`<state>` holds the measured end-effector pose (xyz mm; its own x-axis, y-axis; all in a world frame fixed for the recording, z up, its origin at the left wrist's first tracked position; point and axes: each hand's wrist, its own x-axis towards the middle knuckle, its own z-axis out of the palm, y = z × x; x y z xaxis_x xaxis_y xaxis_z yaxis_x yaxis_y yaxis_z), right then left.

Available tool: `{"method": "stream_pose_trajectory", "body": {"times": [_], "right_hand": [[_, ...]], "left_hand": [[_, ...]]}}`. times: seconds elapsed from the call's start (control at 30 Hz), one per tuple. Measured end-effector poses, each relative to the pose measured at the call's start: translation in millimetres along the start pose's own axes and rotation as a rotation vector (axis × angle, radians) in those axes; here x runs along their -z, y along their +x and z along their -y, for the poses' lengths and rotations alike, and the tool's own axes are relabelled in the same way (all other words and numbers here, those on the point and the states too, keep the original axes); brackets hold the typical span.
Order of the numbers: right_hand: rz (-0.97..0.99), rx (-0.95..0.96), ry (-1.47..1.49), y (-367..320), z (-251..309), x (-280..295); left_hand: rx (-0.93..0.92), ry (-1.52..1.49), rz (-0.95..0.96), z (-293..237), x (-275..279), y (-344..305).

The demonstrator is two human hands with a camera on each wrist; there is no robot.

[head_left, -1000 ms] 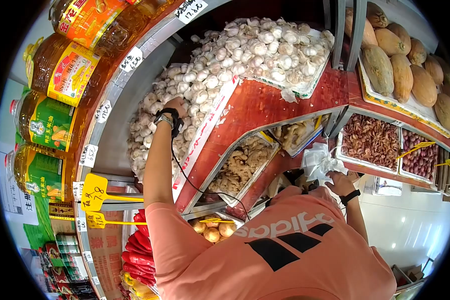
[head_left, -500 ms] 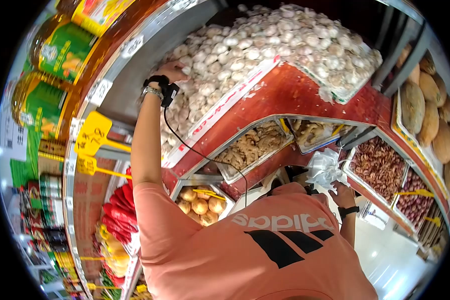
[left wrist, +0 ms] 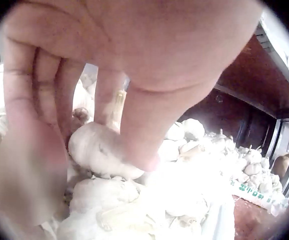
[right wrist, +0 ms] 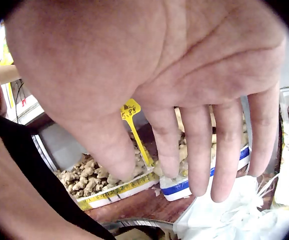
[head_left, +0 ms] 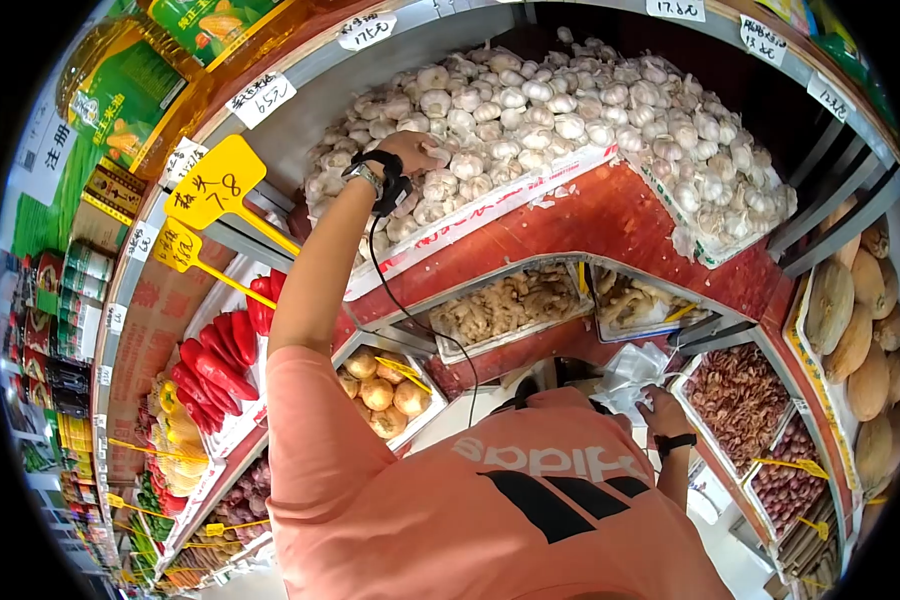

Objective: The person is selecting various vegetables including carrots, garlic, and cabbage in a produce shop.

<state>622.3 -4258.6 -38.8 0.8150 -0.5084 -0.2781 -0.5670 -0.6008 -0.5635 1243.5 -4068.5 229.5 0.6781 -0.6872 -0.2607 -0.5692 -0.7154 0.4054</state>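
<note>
My left hand (head_left: 407, 155) reaches onto a large heap of garlic bulbs (head_left: 560, 125). In the left wrist view, its thumb and curled fingers are around one pale garlic bulb (left wrist: 102, 150), with more bulbs beneath; glare washes out part of the pile there. Lower on the right, my right hand (head_left: 662, 412) is beside a bunch of white plastic bags (head_left: 632, 375). The right wrist view shows its fingers (right wrist: 198, 150) extended and slightly spread, above the plastic bags (right wrist: 229, 212), with nothing gripped.
Under the red counter (head_left: 570, 225) are trays of ginger (head_left: 505, 305) and onions (head_left: 382, 395). Red peppers (head_left: 215, 365) and yellow price tags (head_left: 215, 190) stand left; dried shallot-like pieces (head_left: 735, 405) and squashes (head_left: 850, 310) lie right. A thin cable (head_left: 400, 300) hangs from my left wrist.
My left hand has moved right and inward over the garlic heap, its fingers now around a bulb. The head view has turned, bringing more vegetables into sight at left. The right hand stays by the bags.
</note>
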Motion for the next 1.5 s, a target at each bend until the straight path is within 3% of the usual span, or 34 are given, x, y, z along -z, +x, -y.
{"method": "stream_pose_trajectory", "body": {"times": [0.13, 0.4, 0.47, 0.53, 0.57, 0.6, 0.77, 1.0, 1.27, 1.4, 1.43, 1.5], "right_hand": [[0.02, 0.013, -0.063, 2, -6, -4], [0.059, 0.039, -0.119, -1, 5, -1], [0.057, 0.018, -0.136, -2, 4, -3], [0.067, -0.016, -0.107, -6, 6, -2], [0.072, -0.03, -0.094, -6, 6, -2], [0.06, -0.024, -0.082, -5, 3, -4], [0.055, -0.052, -0.052, -16, 2, -6], [0.071, -0.098, -0.037, -24, -3, -10], [0.003, -0.081, -0.035, -22, -13, -24], [-0.038, -0.057, -0.012, -21, -15, -24], [-0.024, -0.067, -0.012, -21, -15, -23], [0.001, -0.09, -0.012, -22, -16, -22]], "left_hand": [[-0.105, -0.04, -0.067, 1, -8, 1], [-0.001, -0.004, -0.074, -5, -23, 8], [-0.046, 0.06, -0.153, 5, -29, 11], [-0.056, -0.059, -0.107, 28, -32, 31], [-0.003, -0.058, -0.066, 15, -29, 22], [-0.08, 0.042, -0.097, 13, -28, 22], [0.1, -0.044, -0.038, -13, -21, 3], [-0.03, 0.436, -0.202, -21, -20, -3], [-0.224, 0.384, -0.335, -63, -27, -24], [-0.136, 0.415, -0.256, -81, -33, -50], [-0.038, 0.445, -0.15, -82, -31, -52], [-0.046, 0.383, -0.069, -71, -31, -54]]}}
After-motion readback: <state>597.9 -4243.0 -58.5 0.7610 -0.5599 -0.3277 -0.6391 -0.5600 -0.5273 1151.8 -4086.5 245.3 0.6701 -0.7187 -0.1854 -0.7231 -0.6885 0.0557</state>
